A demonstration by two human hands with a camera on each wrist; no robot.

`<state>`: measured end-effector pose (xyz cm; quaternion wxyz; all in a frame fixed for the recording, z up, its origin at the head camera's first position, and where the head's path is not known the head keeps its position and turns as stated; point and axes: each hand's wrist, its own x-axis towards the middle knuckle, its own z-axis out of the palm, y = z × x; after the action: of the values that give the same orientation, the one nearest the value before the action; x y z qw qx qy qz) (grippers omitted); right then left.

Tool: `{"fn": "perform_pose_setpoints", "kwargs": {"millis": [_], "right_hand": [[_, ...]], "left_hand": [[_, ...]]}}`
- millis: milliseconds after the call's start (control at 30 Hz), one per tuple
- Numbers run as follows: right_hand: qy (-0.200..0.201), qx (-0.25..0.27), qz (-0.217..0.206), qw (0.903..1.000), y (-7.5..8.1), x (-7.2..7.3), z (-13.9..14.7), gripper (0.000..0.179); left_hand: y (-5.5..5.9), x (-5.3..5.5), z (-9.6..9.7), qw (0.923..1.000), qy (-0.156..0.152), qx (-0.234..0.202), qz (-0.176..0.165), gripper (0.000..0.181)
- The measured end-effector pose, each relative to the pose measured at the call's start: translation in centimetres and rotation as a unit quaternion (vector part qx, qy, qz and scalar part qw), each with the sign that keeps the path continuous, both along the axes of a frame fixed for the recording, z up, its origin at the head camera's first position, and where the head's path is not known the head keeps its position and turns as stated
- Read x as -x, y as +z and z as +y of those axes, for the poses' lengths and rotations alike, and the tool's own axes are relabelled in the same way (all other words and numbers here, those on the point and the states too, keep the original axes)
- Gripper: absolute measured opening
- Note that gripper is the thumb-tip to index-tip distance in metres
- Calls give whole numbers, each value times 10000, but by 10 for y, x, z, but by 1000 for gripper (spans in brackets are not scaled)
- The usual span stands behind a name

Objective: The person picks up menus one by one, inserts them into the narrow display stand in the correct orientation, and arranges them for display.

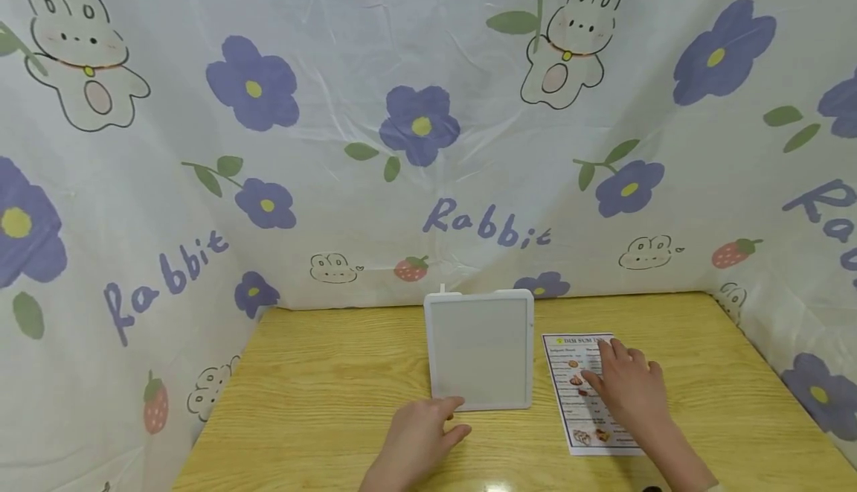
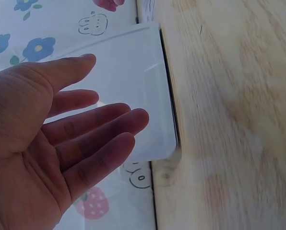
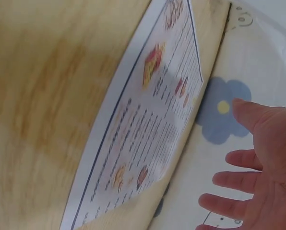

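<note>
A white-framed board with a blank pale face (image 1: 478,350) stands upright on the wooden table. My left hand (image 1: 418,436) is at its lower left corner, fingers extended and loosely spread; in the left wrist view the board (image 2: 152,110) appears behind the fingers, with nothing in the palm. To the right, a printed menu sheet (image 1: 572,403) headed "DIM SUM" lies flat, with small food pictures and lines of text. Over its right side hovers my right hand (image 1: 632,384), fingers relaxed and apart. The right wrist view shows the menu (image 3: 143,110) beside that hand, which holds nothing.
The wooden table (image 1: 321,380) meets a cloth backdrop (image 1: 361,202) with purple flowers, rabbits and strawberries at the back and both sides. A small dark object (image 1: 651,488) shows at the bottom edge, near the right forearm.
</note>
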<state>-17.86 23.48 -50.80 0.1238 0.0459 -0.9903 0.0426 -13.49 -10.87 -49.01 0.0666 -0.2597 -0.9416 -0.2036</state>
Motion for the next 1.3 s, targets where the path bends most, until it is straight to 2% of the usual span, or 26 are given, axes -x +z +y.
{"fn": "perform_pose_setpoints", "kwargs": {"millis": [100, 333, 633, 733, 967, 1133, 1300], "right_hand": [[-99, 87, -127, 9998, 1, 2, 5, 69], [-284, 223, -506, 9981, -1, 8, 14, 72], [-320, 242, -731, 9965, -10, 20, 26, 67], [-356, 333, -888, 9949, -11, 22, 27, 67], [-515, 505, -1231, 9898, -9, 24, 27, 71], [-552, 530, -1344, 9880, -10, 26, 27, 70], [-520, 558, -1298, 9886, -12, 28, 29, 64]], "left_hand": [[-1, 1, 5, 10000, -66, 6, 26, 33], [-3, -3, 22, 9996, -157, 132, -211, 38], [-3, -4, 47, 9992, -401, 47, -40, 42], [-4, -4, 56, 9990, -433, 38, -113, 43], [-4, -5, 80, 9972, -508, 355, -417, 49], [-6, -3, 95, 9954, -466, 519, -652, 54], [-11, 0, 110, 9953, -472, 573, -626, 59]]}}
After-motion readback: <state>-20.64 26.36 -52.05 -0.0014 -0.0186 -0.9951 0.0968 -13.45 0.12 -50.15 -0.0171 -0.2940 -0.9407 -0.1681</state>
